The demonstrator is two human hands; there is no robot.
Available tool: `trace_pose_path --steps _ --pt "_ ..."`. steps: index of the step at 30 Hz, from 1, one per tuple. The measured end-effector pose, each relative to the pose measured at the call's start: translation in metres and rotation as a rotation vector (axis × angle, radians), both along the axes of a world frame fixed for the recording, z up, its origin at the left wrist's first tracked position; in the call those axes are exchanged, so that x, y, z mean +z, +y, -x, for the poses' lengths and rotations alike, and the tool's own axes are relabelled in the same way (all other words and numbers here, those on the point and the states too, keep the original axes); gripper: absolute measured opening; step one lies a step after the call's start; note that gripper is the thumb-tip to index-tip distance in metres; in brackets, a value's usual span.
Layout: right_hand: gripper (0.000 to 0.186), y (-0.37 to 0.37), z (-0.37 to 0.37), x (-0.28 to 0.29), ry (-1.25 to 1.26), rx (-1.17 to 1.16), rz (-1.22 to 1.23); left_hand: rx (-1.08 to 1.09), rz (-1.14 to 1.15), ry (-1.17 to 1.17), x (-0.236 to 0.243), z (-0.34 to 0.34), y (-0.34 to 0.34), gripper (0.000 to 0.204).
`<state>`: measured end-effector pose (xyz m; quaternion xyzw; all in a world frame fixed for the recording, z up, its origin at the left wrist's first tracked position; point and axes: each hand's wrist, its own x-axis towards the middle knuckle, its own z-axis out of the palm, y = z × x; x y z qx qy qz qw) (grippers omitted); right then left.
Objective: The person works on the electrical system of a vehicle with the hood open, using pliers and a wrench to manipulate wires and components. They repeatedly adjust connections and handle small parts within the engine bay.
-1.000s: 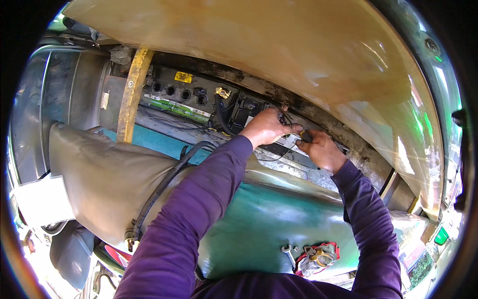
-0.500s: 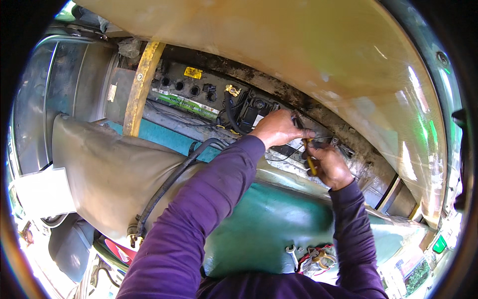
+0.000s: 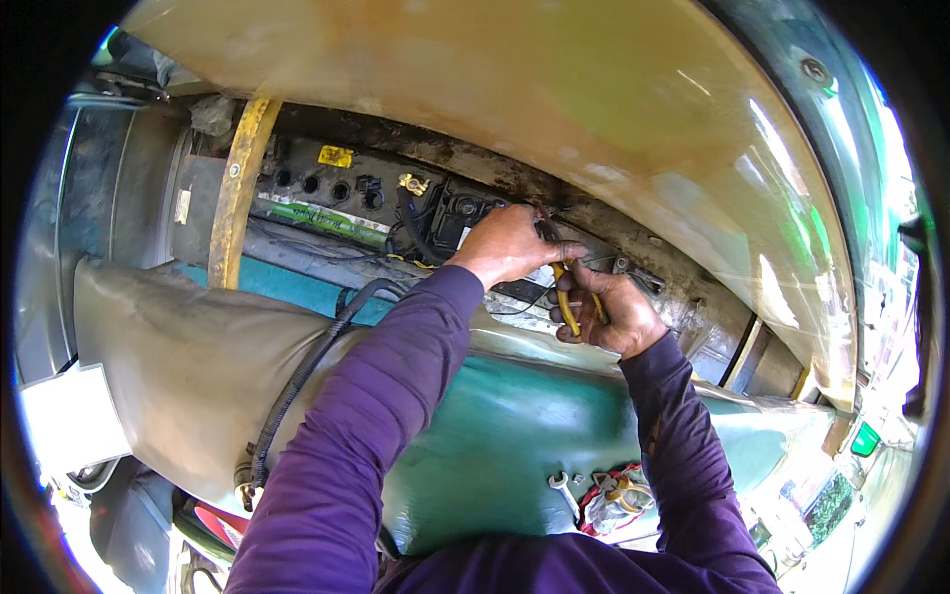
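My right hand [image 3: 621, 309] is closed around yellow-handled pliers [image 3: 566, 300], whose two handles stand apart; the jaws are hidden close to my left fingertips. Fingers and thumb pressed together, my left hand [image 3: 513, 244] pinches a dark piece I cannot make out, over the right part of the battery bay. A thin black wire [image 3: 515, 312] runs just below the hands. To the left lies a long black battery [image 3: 341, 190] with round filler holes and a green label. A brass-coloured terminal clamp [image 3: 413, 184] on a thick black cable [image 3: 409, 220] sits at its right end.
A raised tan panel [image 3: 475, 89] slopes over the bay. A yellow metal bar [image 3: 234, 203] crosses its left side. In front lies a green cushion [image 3: 515, 426], bearing a wrench [image 3: 564, 495] and a bundle of red-wired parts [image 3: 616, 498]. A ribbed black hose [image 3: 302, 371] hangs over the tan cover.
The whole view has shifted, so the scene sits further left. The pliers' handles have spread apart in my right hand. My left hand keeps its pinch.
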<state>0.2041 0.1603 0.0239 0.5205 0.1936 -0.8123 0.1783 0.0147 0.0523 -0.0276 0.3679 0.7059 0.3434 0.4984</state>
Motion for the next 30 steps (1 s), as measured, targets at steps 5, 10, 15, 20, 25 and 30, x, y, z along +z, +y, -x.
trace_pose_path --steps 5,10,15,20,25,30 --pt "0.038 0.024 -0.007 0.012 0.094 0.025 0.177 -0.052 -0.090 -0.066 0.007 0.001 -0.001 0.066" --pt "0.042 0.034 0.011 0.013 -0.023 0.876 -0.754 0.036 0.019 0.036 0.004 -0.001 0.001 0.069" --pt "0.026 0.013 0.016 0.015 0.024 1.085 -1.190 0.033 0.067 0.117 -0.004 -0.004 0.002 0.073" --pt "0.030 0.001 -0.004 0.012 0.017 0.106 -0.252 -0.007 -0.009 0.132 -0.010 -0.009 -0.001 0.067" --pt "0.023 -0.017 -0.014 -0.002 0.055 -0.014 -0.462 0.000 0.034 0.152 -0.010 -0.010 0.001 0.066" --pt "0.023 -0.024 0.007 -0.013 -0.183 0.240 -1.167 0.158 0.181 0.200 0.000 -0.014 0.008 0.090"
